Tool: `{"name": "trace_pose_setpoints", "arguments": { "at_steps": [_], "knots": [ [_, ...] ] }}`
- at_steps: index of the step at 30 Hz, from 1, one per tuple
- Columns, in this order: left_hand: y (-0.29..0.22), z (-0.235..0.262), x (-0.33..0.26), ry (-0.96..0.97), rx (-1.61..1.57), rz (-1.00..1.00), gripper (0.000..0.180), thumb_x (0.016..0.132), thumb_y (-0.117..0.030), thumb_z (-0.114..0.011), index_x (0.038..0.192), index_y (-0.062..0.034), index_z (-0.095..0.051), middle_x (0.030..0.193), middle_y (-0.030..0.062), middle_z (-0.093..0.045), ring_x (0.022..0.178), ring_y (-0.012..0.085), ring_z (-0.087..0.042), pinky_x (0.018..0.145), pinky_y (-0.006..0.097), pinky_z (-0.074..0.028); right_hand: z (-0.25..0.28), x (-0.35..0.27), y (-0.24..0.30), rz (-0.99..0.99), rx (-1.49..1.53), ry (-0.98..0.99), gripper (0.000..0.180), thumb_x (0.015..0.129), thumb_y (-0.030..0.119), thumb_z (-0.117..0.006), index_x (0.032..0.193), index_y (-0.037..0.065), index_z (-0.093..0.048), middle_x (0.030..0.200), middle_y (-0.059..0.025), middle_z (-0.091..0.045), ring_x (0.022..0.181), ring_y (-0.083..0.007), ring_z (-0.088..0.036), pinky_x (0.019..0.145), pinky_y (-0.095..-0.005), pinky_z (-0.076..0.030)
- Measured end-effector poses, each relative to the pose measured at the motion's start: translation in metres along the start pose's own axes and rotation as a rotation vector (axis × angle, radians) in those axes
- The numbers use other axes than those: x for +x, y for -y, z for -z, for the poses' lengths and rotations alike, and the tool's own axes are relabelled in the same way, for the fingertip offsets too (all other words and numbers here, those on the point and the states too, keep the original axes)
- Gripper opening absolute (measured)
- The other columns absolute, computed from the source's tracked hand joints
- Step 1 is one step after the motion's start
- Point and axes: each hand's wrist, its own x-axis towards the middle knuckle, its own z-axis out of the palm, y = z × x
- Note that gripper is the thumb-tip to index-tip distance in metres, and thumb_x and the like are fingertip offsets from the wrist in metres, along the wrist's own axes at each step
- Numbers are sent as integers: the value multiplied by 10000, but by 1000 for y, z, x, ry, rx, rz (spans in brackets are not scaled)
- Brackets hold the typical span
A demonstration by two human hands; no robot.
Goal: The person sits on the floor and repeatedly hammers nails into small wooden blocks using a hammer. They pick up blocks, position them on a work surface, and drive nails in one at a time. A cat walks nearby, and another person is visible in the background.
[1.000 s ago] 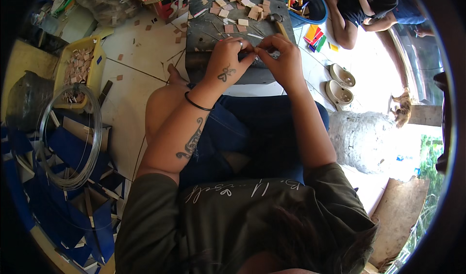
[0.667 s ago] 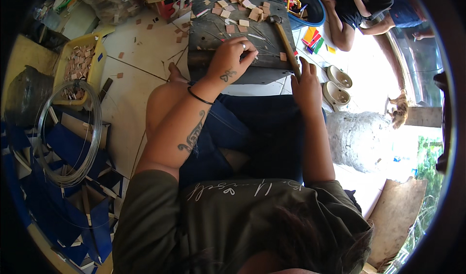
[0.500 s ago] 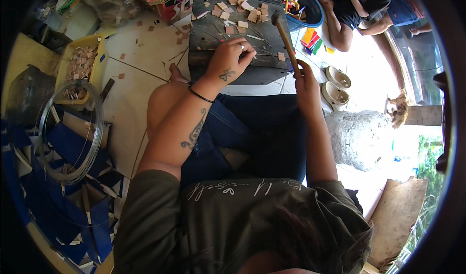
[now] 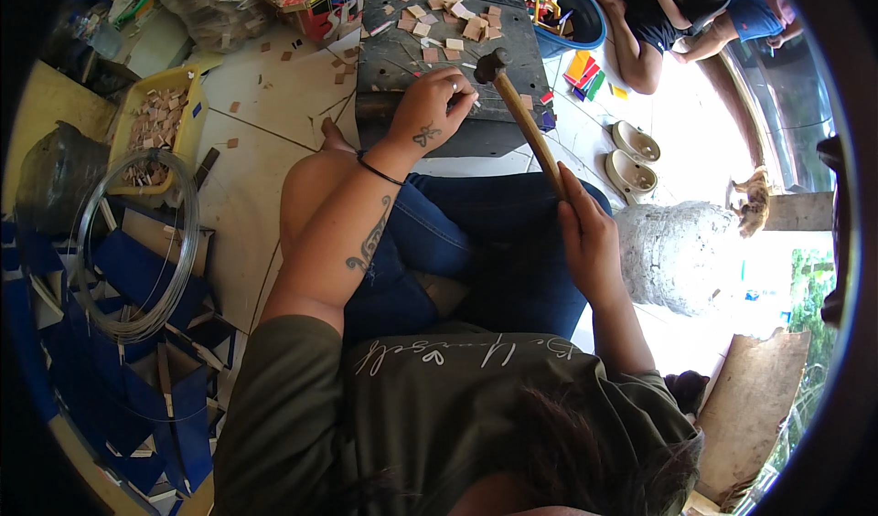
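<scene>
My right hand (image 4: 588,233) is closed around the lower end of a hammer's wooden handle (image 4: 529,132). The dark hammer head (image 4: 492,65) is over the right half of a dark low bench (image 4: 393,105), close to my left hand (image 4: 430,106). That hand is pinched at the bench's near part, with a ring on one finger. A tiny pale bit shows at its fingertips, too small to name. Small wooden squares (image 4: 430,55) lie scattered over the bench's far half, with thin wire-like rods among them.
Left of me stand a yellow basket (image 4: 197,118) of wooden pieces, a wire coil (image 4: 194,242) and blue panels (image 4: 137,260). A blue tub (image 4: 590,42) sits far right, near seated people. Clogs (image 4: 631,176), a whitish wrapped bundle (image 4: 672,251) and a cat (image 4: 754,201) are at right.
My right hand has drawn back toward my body, bringing the hammer head nearer and leftward, close to my left hand. The left hand stays almost still, still pinched.
</scene>
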Motion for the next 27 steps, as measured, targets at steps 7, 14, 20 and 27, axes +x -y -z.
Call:
{"name": "trace_pose_setpoints", "arguments": {
  "at_steps": [7,14,20,27],
  "knots": [
    [4,-1,0,-6,-11,-15,92,800,-41,-640,735,6,-594,755,125,-595,703,307,-604,637,364,-484,-2,0,-4,113,-2,-81,413,931,40,-506,1343,66,-486,1099,-222,-626,1010,-346,-634,854,-364,-488],
    [4,0,1,16,-36,76,123,823,-71,-643,742,9,-598,759,120,-620,712,299,-622,662,352,-481,-5,1,-9,33,36,-24,423,928,31,-503,1349,52,-477,1105,-219,-628,1011,-332,-637,868,-358,-483],
    [3,-1,0,11,-43,83,116,809,-52,-644,732,14,-588,732,108,-581,664,255,-613,605,338,-485,-11,1,-13,86,30,-81,421,928,28,-502,1348,45,-476,1103,-224,-628,1004,-335,-638,858,-356,-486],
    [6,-2,-1,-1,-31,51,118,809,-57,-644,731,13,-590,737,108,-580,652,262,-607,592,336,-480,-15,1,-16,86,48,-144,409,921,25,-509,1330,14,-483,1158,-218,-615,1041,-322,-632,872,-352,-484]
  ]
}}
